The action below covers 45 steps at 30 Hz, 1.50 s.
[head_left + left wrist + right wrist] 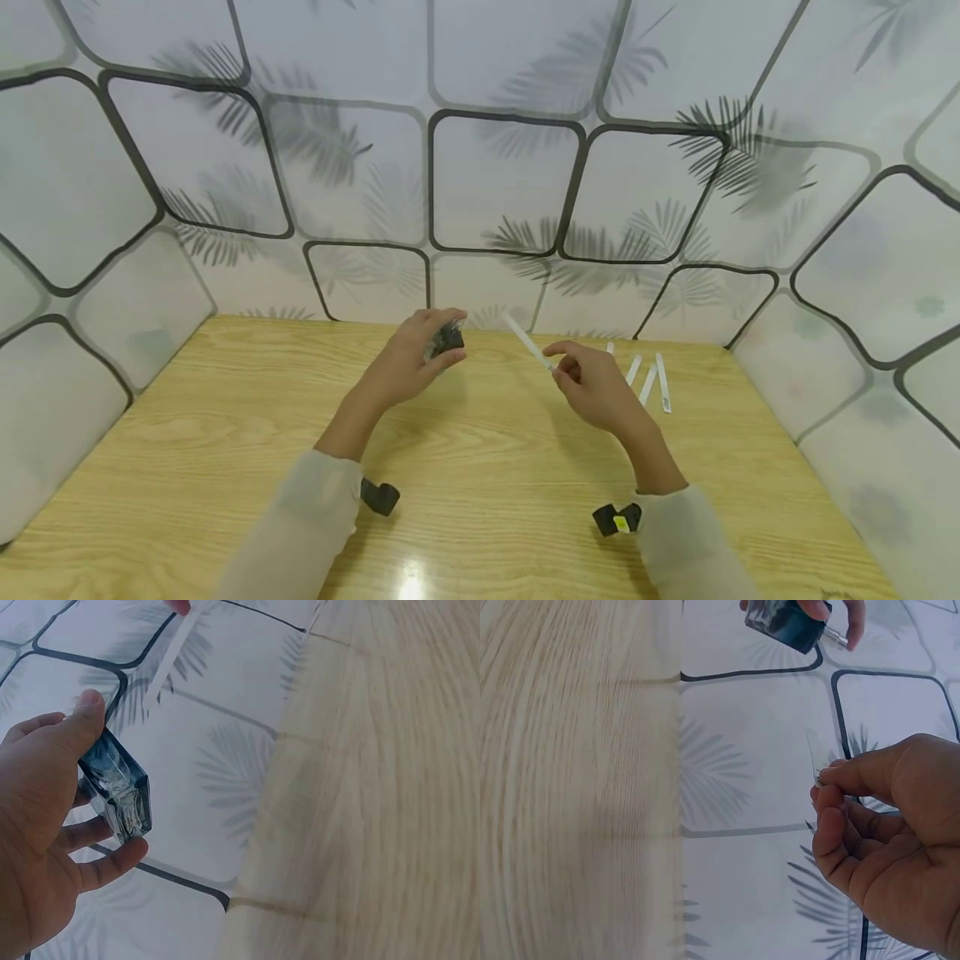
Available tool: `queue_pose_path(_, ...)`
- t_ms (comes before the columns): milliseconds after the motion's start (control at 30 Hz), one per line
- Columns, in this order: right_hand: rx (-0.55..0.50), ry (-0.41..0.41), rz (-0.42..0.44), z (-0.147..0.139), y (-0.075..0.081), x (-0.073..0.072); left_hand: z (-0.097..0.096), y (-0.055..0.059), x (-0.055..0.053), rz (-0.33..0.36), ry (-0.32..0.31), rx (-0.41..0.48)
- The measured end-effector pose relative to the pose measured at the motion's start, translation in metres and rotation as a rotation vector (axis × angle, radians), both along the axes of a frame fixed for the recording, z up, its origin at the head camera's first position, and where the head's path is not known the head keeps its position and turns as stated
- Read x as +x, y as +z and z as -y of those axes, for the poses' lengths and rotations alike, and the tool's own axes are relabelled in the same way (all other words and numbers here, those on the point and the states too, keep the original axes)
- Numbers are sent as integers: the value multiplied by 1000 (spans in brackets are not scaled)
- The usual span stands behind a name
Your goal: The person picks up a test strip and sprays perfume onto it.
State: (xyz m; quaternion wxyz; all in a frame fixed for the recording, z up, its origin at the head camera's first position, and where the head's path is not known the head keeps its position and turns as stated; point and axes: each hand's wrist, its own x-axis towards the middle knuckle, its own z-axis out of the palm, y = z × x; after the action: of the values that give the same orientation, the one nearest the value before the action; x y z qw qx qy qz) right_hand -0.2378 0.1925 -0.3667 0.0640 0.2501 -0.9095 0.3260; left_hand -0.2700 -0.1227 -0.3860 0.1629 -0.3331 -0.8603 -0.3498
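Observation:
My left hand [405,362] grips a small dark glass perfume bottle [452,337] above the back of the table. Fingers and thumb wrap its sides, and the faceted clear glass end of the bottle [129,799] shows in the left wrist view. A silver spray nozzle [835,637] sticks out of it in the right wrist view. To the right, my right hand [596,387] pinches one end of a white paper strip [527,340] between thumb and forefinger. The strip slants up and left toward the bottle, apart from it. Its edge looks thin in the right wrist view.
Several more white paper strips [664,385] lie on the wooden table [480,500] behind and right of my right hand. A patterned wall covering [502,183] encloses the table's back and sides. Both wrists wear a small black camera [380,497].

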Motion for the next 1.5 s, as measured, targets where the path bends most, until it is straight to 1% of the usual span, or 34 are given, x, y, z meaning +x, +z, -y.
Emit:
queue_pose_path(133, 9, 2, -6, 2, 1, 1, -8, 1, -6, -28, -5, 24)
queue_pose_path(233, 12, 8, -10, 4, 2, 1, -14, 2, -9, -23, -9, 55)
queue_pose_path(333, 12, 15, -14, 5, 2, 2, -19, 4, -11, -3, -4, 66)
queue_pose_path(533, 13, 18, -25, 7, 2, 1, -29, 5, -12, 66, 11, 63)
queue_pose_path(633, 13, 17, -30, 7, 2, 0, -32, 4, -12, 82, 13, 60)
queue_pose_path(800, 13, 6, -37, 7, 2, 1, -33, 2, -11, 88, 24, 51)
queue_pose_path(967, -17, -12, -42, 6, 4, 3, -34, 1, -12, 90, 27, 44)
queue_pose_path(1167, -52, -34, -60, 6, 6, 4, -35, -1, -13, 98, 10, 36)
queue_pose_path(1333, -63, -32, -86, 7, 7, 3, -36, -1, -14, 109, 14, 25)
queue_pose_path(1500, -64, -31, -84, 8, 8, 3, -36, -1, -12, 109, 25, 25)
